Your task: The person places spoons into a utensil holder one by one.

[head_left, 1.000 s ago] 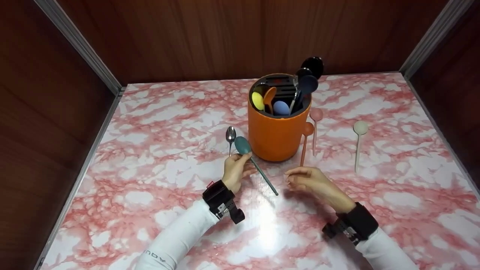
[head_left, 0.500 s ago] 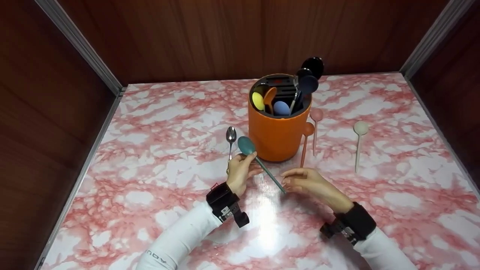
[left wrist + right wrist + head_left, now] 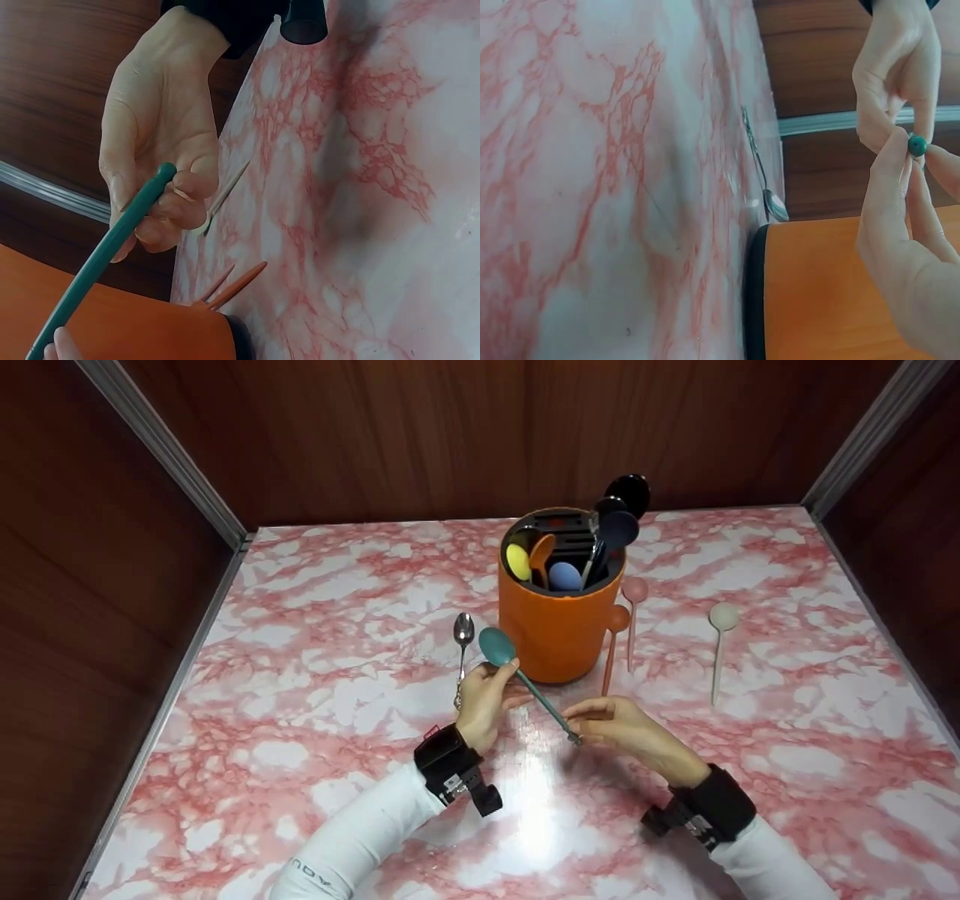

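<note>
A teal spoon (image 3: 496, 646) slants across the space before the orange utensil holder (image 3: 551, 637), its bowl pointing up and left. My left hand (image 3: 480, 706) pinches the handle just below the bowl. At the handle's lower end is my right hand (image 3: 630, 733), with thumb and fingertips gripping it from either side. The left wrist view shows the teal handle (image 3: 101, 259) running to the right hand (image 3: 161, 120). In the right wrist view the round handle tip (image 3: 917, 145) sits between the right hand's fingertips. Beside the left hand lies a metal teaspoon (image 3: 463, 630).
Upright in the holder stand a yellow spoon (image 3: 517, 562), an orange spoon (image 3: 541, 551), a blue spoon (image 3: 565, 576) and dark utensils (image 3: 619, 529). Right of it lie an orange-red spoon (image 3: 618, 619), a pink spoon (image 3: 634, 589) and a cream spoon (image 3: 724, 617). Wood-grain panels enclose the marbled table.
The left hand has moved slightly right with the teal spoon, bringing the handle's end to the right hand. The right hand's fingers have taken hold of that end.
</note>
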Demonstrator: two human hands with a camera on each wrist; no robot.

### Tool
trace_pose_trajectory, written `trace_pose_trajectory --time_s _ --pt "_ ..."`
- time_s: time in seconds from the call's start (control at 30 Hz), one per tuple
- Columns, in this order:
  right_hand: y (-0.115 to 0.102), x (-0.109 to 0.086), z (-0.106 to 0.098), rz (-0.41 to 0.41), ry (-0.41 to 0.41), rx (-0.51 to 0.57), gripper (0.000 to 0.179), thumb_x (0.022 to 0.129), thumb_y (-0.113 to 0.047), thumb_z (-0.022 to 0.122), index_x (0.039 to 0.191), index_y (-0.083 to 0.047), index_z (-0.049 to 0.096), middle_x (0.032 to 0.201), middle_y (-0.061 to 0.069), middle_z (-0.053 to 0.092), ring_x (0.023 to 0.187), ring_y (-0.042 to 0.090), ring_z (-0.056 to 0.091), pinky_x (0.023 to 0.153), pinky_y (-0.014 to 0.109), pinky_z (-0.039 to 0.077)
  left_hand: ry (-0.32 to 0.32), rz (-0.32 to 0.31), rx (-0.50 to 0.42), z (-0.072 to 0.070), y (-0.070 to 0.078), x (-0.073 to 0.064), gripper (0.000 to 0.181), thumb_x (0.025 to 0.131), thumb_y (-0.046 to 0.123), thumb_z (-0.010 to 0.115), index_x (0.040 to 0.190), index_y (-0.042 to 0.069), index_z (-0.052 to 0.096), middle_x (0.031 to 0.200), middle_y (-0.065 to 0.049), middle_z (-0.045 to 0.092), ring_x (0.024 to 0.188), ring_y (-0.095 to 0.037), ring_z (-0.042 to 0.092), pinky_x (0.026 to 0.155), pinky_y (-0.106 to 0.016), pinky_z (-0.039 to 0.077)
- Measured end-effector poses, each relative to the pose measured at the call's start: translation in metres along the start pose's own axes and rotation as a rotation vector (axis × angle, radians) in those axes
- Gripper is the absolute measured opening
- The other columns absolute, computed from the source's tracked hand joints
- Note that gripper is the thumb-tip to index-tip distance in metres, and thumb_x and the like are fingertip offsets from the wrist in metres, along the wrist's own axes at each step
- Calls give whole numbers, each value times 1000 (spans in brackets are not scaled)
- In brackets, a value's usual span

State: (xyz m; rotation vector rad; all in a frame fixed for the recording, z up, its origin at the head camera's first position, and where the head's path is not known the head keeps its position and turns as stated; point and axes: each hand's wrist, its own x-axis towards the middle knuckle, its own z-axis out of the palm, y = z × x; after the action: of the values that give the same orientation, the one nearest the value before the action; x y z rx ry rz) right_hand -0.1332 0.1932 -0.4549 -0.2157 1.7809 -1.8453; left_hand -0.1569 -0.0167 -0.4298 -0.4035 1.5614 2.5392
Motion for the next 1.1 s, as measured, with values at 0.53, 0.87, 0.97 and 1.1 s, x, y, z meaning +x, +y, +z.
trace_pose_trajectory --time_s 0.53,0.87,0.97,1.1 --pt "-19 -5 4 10 45 -101 33 94 -15 64 120 5 63 102 8 68 91 15 63 89 40 53 -15 38 15 8 18 -9 15 96 2 56 106 -9 54 79 -11 61 65 -16 62 67 -36 61" --pt "-36 -6 3 2 66 -156 31 93 -16 66 116 4 66 99 7 68 88 15 63 80 31 55 -48 75 2 17 33 -13 15 96 1 55 107 -9 52 75 -9 59 60 -15 61 64 -32 61" --pt "-41 -6 4 4 73 -160 30 92 -14 67 115 5 66 99 7 68 87 15 64 80 31 56 -54 68 -1 20 38 -14 17 96 2 56 109 -10 52 76 -11 60 60 -16 61 64 -33 61" --pt "-46 -6 3 -6 71 -164 29 93 -14 66 115 5 66 98 7 68 87 15 64 79 30 56 -63 73 -2 23 43 -15 16 97 2 56 108 -8 52 76 -11 60 61 -16 61 65 -34 61"
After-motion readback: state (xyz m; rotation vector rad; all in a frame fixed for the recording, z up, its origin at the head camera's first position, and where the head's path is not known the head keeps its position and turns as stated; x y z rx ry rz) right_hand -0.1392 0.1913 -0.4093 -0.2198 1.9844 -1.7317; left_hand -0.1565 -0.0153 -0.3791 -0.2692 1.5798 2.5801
